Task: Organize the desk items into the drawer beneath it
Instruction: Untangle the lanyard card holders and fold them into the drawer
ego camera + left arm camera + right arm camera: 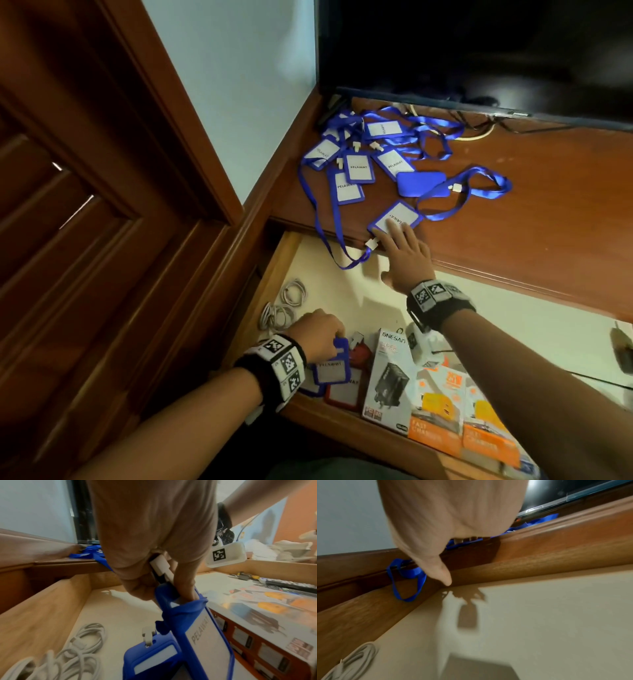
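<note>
Desk (513,205) above open drawer (342,301), wall (239,85) behind.

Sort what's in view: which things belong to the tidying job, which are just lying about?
Job: badges on the desk; badge held by the left hand; right hand touching the nearest badge; drawer.
Lying about: screen; charger boxes; white cables.

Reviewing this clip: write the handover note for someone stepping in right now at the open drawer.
Left hand grips a blue badge holder by its clip, low in the drawer.
Right hand lies open, fingers on a badge at the desk edge.
Done: a few badges, charger boxes and white cables are in the drawer.
Left: the lanyard pile on the desk.
</note>
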